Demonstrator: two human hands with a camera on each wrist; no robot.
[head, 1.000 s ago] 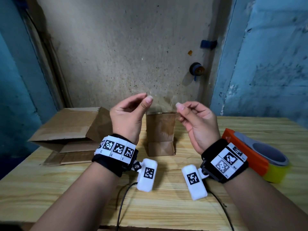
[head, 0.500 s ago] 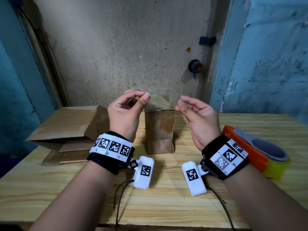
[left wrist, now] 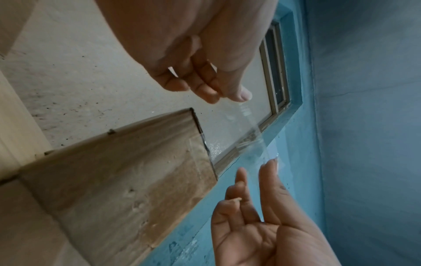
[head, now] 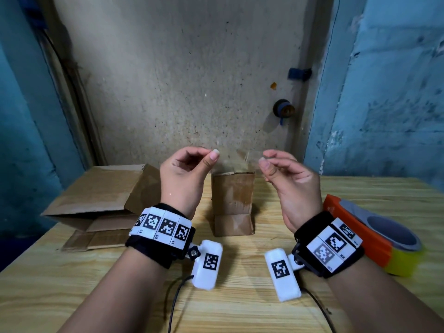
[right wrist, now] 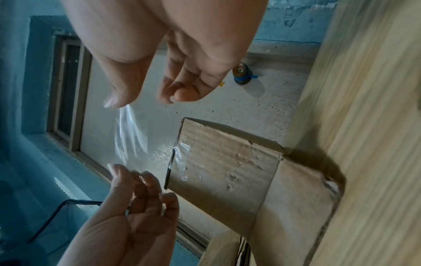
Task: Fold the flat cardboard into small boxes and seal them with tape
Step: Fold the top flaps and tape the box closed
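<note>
A small brown cardboard box (head: pixel 233 203) stands upright on the wooden table (head: pixel 240 308), with old tape on its top edge (right wrist: pixel 182 153). Just above it, a short strip of clear tape (head: pixel 237 157) stretches between my hands. My left hand (head: pixel 211 156) pinches the strip's left end between thumb and fingertips. My right hand (head: pixel 263 159) pinches the right end. In the left wrist view the tape (left wrist: pixel 250 133) runs from my left hand (left wrist: pixel 227 98) down to the right fingers (left wrist: pixel 268 167), beside the box (left wrist: pixel 127 162). In the right wrist view the tape (right wrist: pixel 129 136) hangs from my right hand (right wrist: pixel 140 102).
An orange tape dispenser (head: pixel 355 234) with a yellow-sided roll lies at the table's right edge by my right wrist. A larger opened cardboard box (head: pixel 101 195) lies on its side at the back left. A beige wall stands close behind the table.
Both hands have moved slightly apart and up, so the tape strip is now drawn out wider above the small box. The box has not moved.
</note>
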